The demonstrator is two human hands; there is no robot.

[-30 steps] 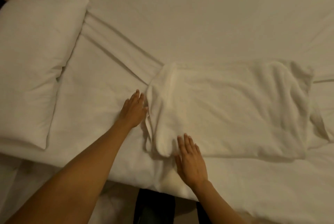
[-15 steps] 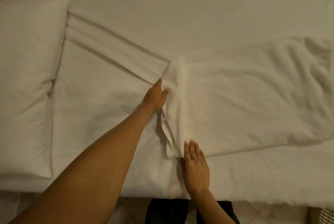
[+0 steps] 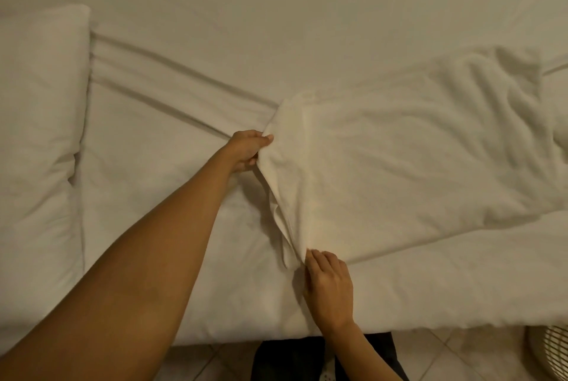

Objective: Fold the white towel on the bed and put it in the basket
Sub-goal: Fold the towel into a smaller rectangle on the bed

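Note:
The white towel (image 3: 408, 159) lies as a long doubled strip across the bed (image 3: 276, 12), running from the middle to the right edge of view. My left hand (image 3: 247, 150) is shut on the towel's far left corner, lifting it slightly off the sheet. At the near left corner my right hand (image 3: 329, 285) pinches the towel's edge. The left end of the towel is bunched and raised between the two hands. A woven basket (image 3: 551, 350) shows partly on the floor at the bottom right.
A white pillow (image 3: 37, 150) rests on the bed at the left. Creases run diagonally across the sheet from the pillow to the towel. Tiled floor (image 3: 445, 356) and my dark-clothed legs show below the bed's near edge.
Both hands went from lying flat beside the towel's left end to gripping its two left corners. The left end has lifted and bunched. The view has shifted so the towel sits further right.

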